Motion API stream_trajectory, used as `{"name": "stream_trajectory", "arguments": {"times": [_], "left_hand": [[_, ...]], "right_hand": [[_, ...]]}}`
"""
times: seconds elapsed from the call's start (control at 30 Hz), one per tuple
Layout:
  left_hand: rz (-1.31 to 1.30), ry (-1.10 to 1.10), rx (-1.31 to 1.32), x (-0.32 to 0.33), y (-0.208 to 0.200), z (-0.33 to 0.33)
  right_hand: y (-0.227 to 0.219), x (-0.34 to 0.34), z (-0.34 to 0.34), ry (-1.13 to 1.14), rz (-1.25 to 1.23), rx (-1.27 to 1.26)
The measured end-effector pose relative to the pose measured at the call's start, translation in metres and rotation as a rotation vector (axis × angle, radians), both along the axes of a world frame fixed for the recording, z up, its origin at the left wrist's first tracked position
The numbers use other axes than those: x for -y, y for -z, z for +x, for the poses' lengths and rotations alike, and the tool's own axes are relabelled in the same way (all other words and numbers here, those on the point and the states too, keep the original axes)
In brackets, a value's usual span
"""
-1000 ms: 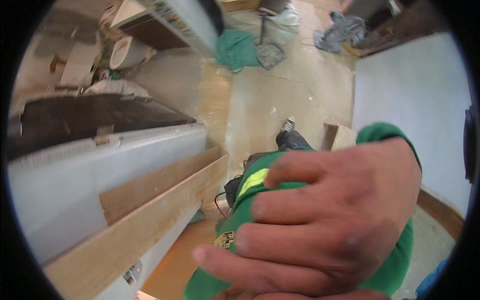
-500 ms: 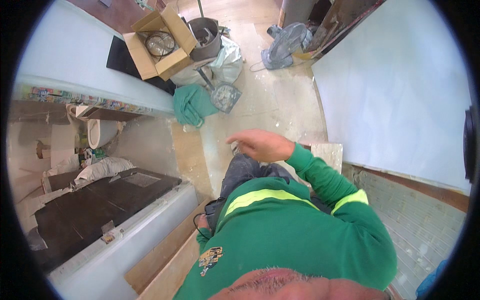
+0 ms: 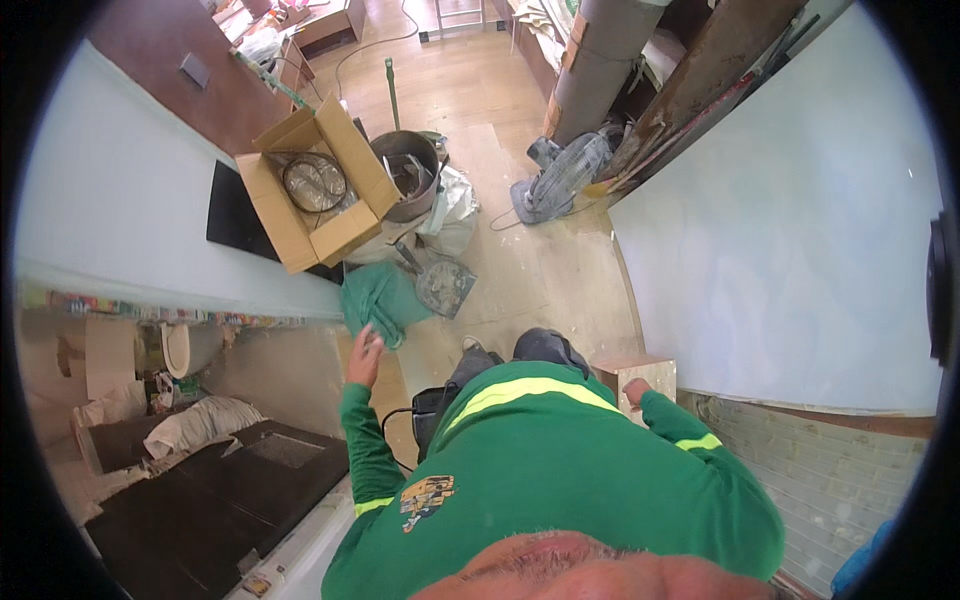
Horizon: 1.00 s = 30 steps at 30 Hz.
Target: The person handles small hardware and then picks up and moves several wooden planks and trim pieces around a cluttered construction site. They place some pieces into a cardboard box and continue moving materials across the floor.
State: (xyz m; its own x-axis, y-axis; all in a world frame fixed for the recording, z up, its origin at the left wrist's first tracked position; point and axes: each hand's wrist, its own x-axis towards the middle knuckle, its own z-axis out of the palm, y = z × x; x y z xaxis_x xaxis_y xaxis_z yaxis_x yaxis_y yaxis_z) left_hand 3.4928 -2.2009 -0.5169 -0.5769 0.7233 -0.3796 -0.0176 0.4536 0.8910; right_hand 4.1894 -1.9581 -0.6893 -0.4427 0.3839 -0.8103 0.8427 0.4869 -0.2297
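Note:
My left hand (image 3: 366, 358) is raised out in front at the left, fingers stretched and apart, holding nothing. In the picture it overlaps the lower edge of a green cloth or bag (image 3: 385, 300) on the floor; I cannot tell whether they touch. My right hand (image 3: 634, 391) hangs at my right side with its fingers curled in and nothing visible in it. Beside that hand, a box-shaped wooden piece (image 3: 650, 371) stands low by the wall; contact is unclear. A black pouch or device with a cable (image 3: 428, 412) sits at my left hip.
Ahead on the left are an open cardboard box (image 3: 350, 235) with coiled cable, a dark bucket (image 3: 412, 205), a white sack (image 3: 455, 215) and a dirty dustpan (image 3: 445, 287). A dusty grey fan (image 3: 565, 180) lies ahead right. White panels flank both sides; a ladder (image 3: 460, 20) stands far ahead.
My left hand has come up and forward from my hip. My right hand has swung back from in front of me to my side, its fingers curling. The view has tilted farther ahead.

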Motion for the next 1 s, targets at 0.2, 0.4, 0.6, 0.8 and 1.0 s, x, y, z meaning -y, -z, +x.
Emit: {"name": "stream_trajectory", "arguments": {"times": [0.2, 0.4, 0.6, 0.8, 1.0], "left_hand": [[0.162, 0.514, 0.069, -0.222, -0.148, 0.004], [0.206, 0.827, 0.167, -0.383, -0.172, -0.017], [0.167, 0.959, 0.216, -0.527, -0.181, -0.03], [0.175, 0.915, 0.324, -0.612, -0.212, -0.053], [0.174, 1.025, 0.196, -0.703, -0.261, -0.066]], "right_hand": [[-0.03, -0.028, -0.089, 1.466, -0.23, -0.284], [0.029, -0.112, -0.174, 1.033, -0.049, -0.408], [0.064, -0.225, -0.18, 1.213, -0.034, -0.343], [-0.028, -0.331, -0.232, 1.616, -0.282, -0.483], [-0.044, -0.367, -0.224, 1.771, -0.219, -0.552]]}}
